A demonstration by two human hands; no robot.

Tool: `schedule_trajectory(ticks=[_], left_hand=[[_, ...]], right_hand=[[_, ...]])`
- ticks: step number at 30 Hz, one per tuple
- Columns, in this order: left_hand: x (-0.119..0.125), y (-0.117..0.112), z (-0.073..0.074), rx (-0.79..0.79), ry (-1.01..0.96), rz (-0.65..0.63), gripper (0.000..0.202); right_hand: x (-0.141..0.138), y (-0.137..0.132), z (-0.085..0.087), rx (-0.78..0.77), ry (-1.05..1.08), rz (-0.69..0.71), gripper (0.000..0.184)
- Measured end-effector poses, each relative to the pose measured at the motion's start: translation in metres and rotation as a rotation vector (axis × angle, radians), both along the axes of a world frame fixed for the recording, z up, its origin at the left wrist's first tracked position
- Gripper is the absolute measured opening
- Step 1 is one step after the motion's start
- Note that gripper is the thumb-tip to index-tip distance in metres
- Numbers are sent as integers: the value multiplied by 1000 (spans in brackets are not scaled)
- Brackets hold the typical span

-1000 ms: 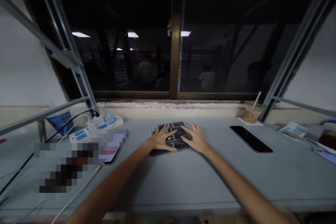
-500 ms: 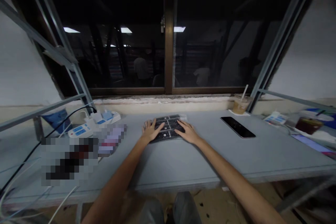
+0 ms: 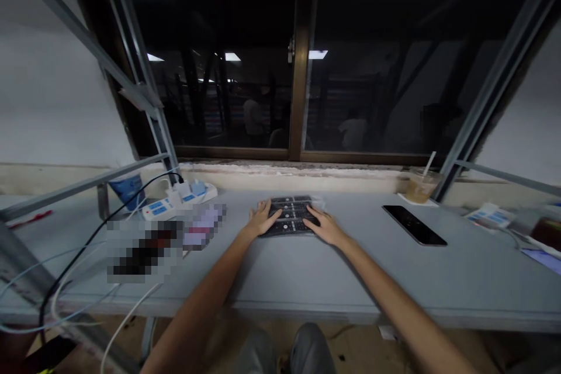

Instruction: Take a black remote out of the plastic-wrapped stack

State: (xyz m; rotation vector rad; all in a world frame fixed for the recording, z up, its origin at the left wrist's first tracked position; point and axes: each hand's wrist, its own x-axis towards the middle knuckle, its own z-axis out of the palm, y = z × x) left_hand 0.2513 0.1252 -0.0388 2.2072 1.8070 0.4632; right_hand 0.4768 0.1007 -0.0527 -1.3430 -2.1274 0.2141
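Bkgd is filled by a dark window point(image 3: 228, 23), split by a brown upright. Below it, the width is taken up by a grey table point(image 3: 307, 280). On the table's L part, a white power strip point(image 3: 188, 194) w/ plugs is set nr the wall; on its R part, a black phone point(image 3: 414, 225) is laid flat, and a drink cup point(image 3: 418, 190) w/ straw is stood farther back.

Btwn strip & phone, nr mid-table, a bundle of dark remotes point(image 3: 293, 210) is laid flat, rows running L–R, one beyond another. Clear film point(image 3: 319, 203) is seen loose at its far R corner; how much is wrapped can't be told.

The bundle is flanked by both hands: L end touched by the L hand point(image 3: 262, 222), R end by the R hand point(image 3: 325, 227). Fingers point(image 3: 263, 207) are stretched & spread, not clenched; thumbs are laid inward over the remotes. Whether the ends are gripped or just pressed can't be told.

Progress, as judged: rows look already lined up, so arranging is prob. mostly done; film at the corner is left untucked. Whether anything more is needed can't be told.

Vs. 1 s ago: hands were then spread over the bundle's top, w/ much of it covered; now they're drawn out to the ends & more buttons are exposed. Vs. 0.5 s ago: hand pos. is nearly unchanged. View is shifted too: knees point(image 3: 310, 347) are now shown, unlike 1 s ago.
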Motion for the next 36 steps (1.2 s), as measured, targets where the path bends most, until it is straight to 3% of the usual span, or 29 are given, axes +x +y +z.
schedule_trajectory(ticks=[8,15,28,33,36], left_hand=[[2,5,-3,-7,11,20,79],[-1,8,-2,-22,33,2,80],[1,7,-4,85,55,95,68],[-6,8,3,197,71,232,60],[-13,9,3,233,84,313,50]], right_hand=[[-5,-2,-4,-63,-118,-27,53],[-10,-8,3,-193,-111,-42,61],[-11,-11,9,-142,-15,-57,63],[4,0,14,55,79,-247,50],[16,7,11,59,69,-394,45]])
